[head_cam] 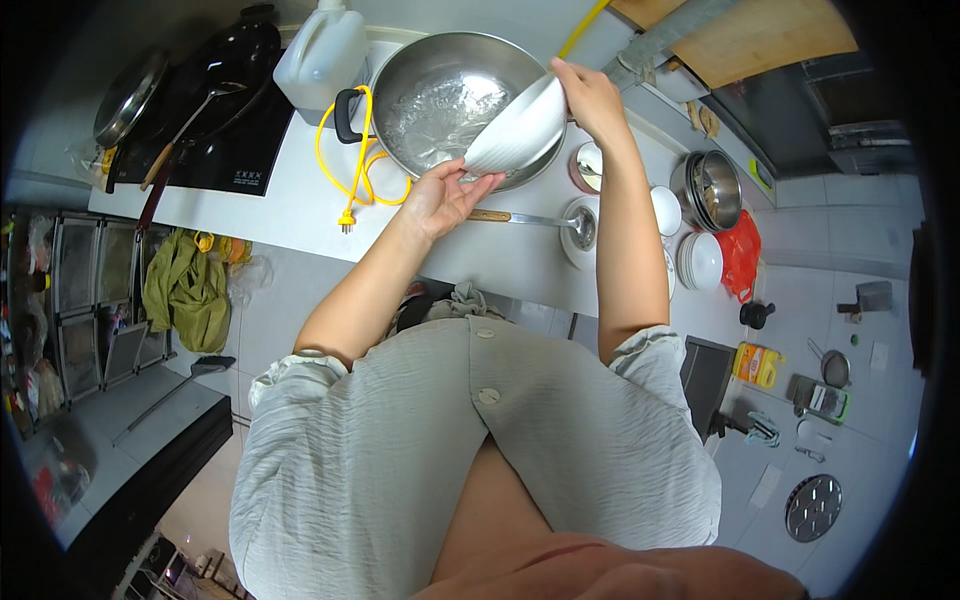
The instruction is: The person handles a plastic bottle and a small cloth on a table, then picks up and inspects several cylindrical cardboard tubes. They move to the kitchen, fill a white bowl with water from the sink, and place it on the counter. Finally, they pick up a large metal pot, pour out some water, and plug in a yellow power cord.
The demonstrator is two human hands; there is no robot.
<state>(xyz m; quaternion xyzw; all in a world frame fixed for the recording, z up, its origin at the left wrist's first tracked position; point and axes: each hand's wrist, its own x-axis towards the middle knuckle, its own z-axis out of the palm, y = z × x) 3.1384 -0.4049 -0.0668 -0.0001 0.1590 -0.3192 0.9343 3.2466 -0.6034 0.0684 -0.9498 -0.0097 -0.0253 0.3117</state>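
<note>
A white ribbed bowl (525, 129) is tilted over a large stainless steel pot (405, 75) with black side handles. My right hand (592, 101) grips the bowl's upper right edge. Under its lower left rim, my left hand (448, 201) supports it with fingers spread along the side. Clear, rippling liquid (442, 112) lies in the pot and looks disturbed near the bowl. The bowl's inside faces away from me and is hidden. A yellow power cord (367, 169) with a plug hangs over the pot's left handle and trails onto the white counter (300, 217).
A slotted metal spoon (525, 218) with a wooden handle rests on a white plate (574, 251). Stacked white bowls (701, 261), nested steel basins (712, 191) and a red plastic bag (739, 251) stand to the right. Left are a plastic jug (322, 64) and a black cooktop (251, 161).
</note>
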